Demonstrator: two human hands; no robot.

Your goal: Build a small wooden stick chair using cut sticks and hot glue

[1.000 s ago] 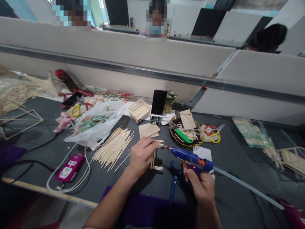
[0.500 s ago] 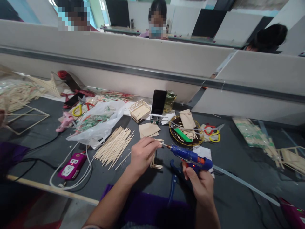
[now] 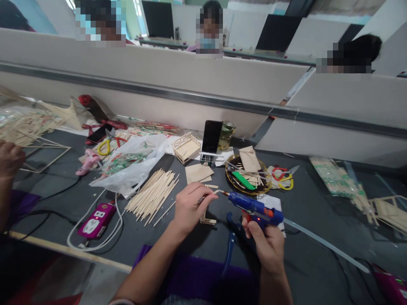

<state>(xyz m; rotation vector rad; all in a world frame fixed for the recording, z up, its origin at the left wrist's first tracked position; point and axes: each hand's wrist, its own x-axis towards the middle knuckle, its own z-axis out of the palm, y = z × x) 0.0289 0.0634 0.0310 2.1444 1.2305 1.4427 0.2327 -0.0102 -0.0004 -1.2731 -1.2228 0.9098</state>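
My left hand [image 3: 190,206] is closed in a pinch on a thin wooden stick [image 3: 213,193], held just above a small glued stick frame [image 3: 206,218] on the dark mat. My right hand [image 3: 266,243] grips a blue hot glue gun [image 3: 254,207]. Its metal nozzle touches the tip of the stick that my left hand holds. A clear glue rod [image 3: 324,245] sticks out of the gun's back to the right. Blue-handled pliers [image 3: 231,239] lie under the gun.
A pile of loose sticks [image 3: 152,195] lies left of my hands, with a plastic bag [image 3: 133,163] and a purple power strip [image 3: 95,220]. Behind stand a phone [image 3: 211,136], a wooden model [image 3: 186,147] and a wire basket [image 3: 248,174]. Another person's hand [image 3: 9,159] shows at far left.
The glue gun and my left hand stayed almost still at the stick. Another person's hand has come into view at the far left.
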